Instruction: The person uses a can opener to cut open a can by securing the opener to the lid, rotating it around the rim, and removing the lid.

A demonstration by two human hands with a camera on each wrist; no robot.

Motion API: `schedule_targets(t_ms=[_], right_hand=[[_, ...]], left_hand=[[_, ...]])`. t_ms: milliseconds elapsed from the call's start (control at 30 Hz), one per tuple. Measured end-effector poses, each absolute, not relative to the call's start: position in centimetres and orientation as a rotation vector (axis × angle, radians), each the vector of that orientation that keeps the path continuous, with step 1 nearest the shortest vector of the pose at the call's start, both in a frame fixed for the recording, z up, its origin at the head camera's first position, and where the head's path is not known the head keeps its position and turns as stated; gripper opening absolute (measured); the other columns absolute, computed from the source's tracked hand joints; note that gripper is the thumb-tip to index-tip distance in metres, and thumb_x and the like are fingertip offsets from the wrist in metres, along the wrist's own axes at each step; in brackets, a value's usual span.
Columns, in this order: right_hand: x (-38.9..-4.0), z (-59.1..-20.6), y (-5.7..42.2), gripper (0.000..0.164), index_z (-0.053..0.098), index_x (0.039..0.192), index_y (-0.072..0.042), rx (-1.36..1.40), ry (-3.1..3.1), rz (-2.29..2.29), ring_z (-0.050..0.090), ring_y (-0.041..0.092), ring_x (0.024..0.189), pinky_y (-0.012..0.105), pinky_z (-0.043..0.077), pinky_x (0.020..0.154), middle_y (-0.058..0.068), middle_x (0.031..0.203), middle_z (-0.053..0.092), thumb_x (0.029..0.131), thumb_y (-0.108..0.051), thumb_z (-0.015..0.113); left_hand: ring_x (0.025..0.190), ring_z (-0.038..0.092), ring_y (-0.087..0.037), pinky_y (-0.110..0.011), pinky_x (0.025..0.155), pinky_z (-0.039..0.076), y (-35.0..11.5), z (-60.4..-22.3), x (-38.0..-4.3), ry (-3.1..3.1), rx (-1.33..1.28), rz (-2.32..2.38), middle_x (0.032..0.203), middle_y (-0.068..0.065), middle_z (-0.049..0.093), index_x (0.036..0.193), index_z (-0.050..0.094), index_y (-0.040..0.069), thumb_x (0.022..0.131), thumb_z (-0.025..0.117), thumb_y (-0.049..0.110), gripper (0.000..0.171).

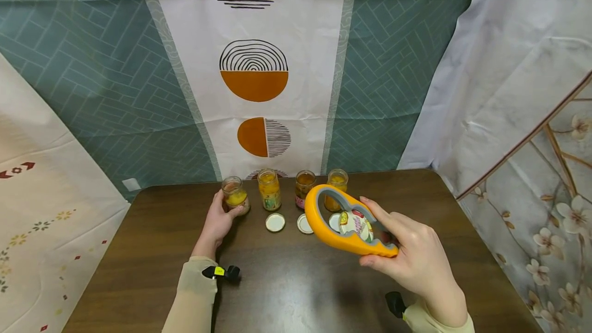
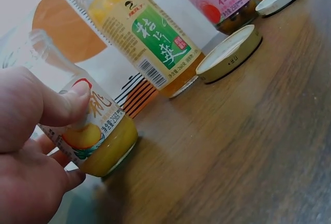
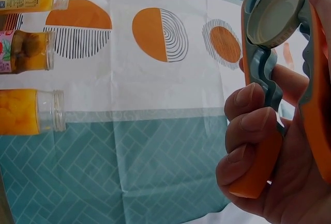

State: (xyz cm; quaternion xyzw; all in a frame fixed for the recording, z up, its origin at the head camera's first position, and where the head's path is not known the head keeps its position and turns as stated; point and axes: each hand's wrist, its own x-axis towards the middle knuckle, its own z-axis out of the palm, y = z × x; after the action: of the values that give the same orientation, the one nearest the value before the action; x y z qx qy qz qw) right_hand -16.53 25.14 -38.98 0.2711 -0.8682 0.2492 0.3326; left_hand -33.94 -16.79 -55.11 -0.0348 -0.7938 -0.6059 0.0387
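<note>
At the table's back left, my left hand point(image 1: 218, 224) grips an uncapped glass jar point(image 1: 237, 199) with a peach label and yellow contents. The left wrist view shows the thumb across the label point(image 2: 101, 113) and fingers behind the glass; the jar's base is near the tabletop. Raised above the table on the right, my right hand point(image 1: 418, 253) holds an orange and grey jar opener point(image 1: 319, 230) by its handles. A printed lid point(image 1: 355, 224) sits inside the opener's loop. In the right wrist view that lid's pale underside point(image 3: 276, 14) shows.
Along the back edge stand an uncapped tangerine jar point(image 1: 270, 193), a pink-labelled jar point(image 1: 303, 186) with dark contents, and a yellow-orange jar point(image 1: 338, 180). Before them lie upturned lids point(image 1: 275, 222), one partly behind the opener. A patterned curtain point(image 1: 314, 66) hangs behind the table point(image 1: 287, 276).
</note>
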Motion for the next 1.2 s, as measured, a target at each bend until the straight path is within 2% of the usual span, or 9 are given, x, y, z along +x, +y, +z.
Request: schedule_targets(t_ms=[200, 400, 533, 767, 967, 1200], right_hand=[[-16.6, -38.8, 25.2, 0.088, 0.059, 0.138, -0.021, 0.707, -2.274, 0.642, 0.036, -0.001, 0.058, 0.019, 0.031, 0.045, -0.018, 0.070, 0.039, 0.073, -0.081, 0.059], [-16.6, -38.7, 25.2, 0.089, 0.059, 0.138, -0.022, 0.703, -2.278, 0.632, 0.036, -0.001, 0.058, 0.019, 0.030, 0.045, -0.018, 0.070, 0.039, 0.072, -0.082, 0.060], [-16.6, -38.6, 25.2, 0.089, 0.059, 0.138, -0.022, 0.700, -2.280, 0.633, 0.036, -0.001, 0.058, 0.019, 0.030, 0.045, -0.018, 0.070, 0.039, 0.071, -0.081, 0.061], [-16.5, -38.4, 25.2, 0.089, 0.061, 0.136, -0.021, 0.703, -2.250, 0.628, 0.037, -0.002, 0.059, 0.019, 0.031, 0.045, -0.019, 0.070, 0.039, 0.071, -0.081, 0.061], [-16.5, -38.4, 25.2, 0.088, 0.061, 0.135, -0.020, 0.710, -2.246, 0.636, 0.036, -0.002, 0.058, 0.018, 0.030, 0.045, -0.019, 0.070, 0.039, 0.072, -0.081, 0.060], [-16.4, -38.8, 25.1, 0.088, 0.060, 0.137, -0.023, 0.700, -2.261, 0.632, 0.036, -0.002, 0.058, 0.020, 0.031, 0.045, -0.018, 0.070, 0.039, 0.072, -0.082, 0.060]], left_hand=[[0.142, 0.024, -0.026, -0.053, 0.118, 0.016, -16.9, -54.9, -34.0, -2.360, -0.178, -1.878, 0.155, -0.016, 0.031, 0.156, 0.020, 0.013, 0.094, 0.060, -0.007, 0.077], [0.143, 0.020, -0.026, -0.055, 0.118, 0.015, -17.0, -54.6, -34.1, -2.397, -0.146, -1.842, 0.158, -0.014, 0.027, 0.159, 0.014, 0.018, 0.095, 0.057, -0.009, 0.081], [0.143, 0.021, -0.027, -0.055, 0.118, 0.014, -16.8, -54.5, -34.1, -2.374, -0.156, -1.861, 0.158, -0.014, 0.029, 0.159, 0.014, 0.018, 0.093, 0.062, -0.005, 0.084], [0.142, 0.024, -0.027, -0.051, 0.118, 0.014, -16.0, -54.8, -34.4, -2.335, -0.196, -1.886, 0.154, -0.015, 0.032, 0.157, 0.017, 0.014, 0.084, 0.076, 0.001, 0.096], [0.143, 0.022, -0.030, -0.054, 0.118, 0.013, -16.0, -54.8, -34.2, -2.358, -0.165, -1.888, 0.157, -0.016, 0.028, 0.158, 0.013, 0.015, 0.083, 0.076, 0.001, 0.099], [0.145, 0.014, -0.027, -0.052, 0.119, 0.010, -16.5, -53.9, -33.6, -2.307, -0.146, -1.911, 0.160, -0.017, 0.019, 0.160, 0.004, 0.018, 0.086, 0.073, 0.000, 0.103]])
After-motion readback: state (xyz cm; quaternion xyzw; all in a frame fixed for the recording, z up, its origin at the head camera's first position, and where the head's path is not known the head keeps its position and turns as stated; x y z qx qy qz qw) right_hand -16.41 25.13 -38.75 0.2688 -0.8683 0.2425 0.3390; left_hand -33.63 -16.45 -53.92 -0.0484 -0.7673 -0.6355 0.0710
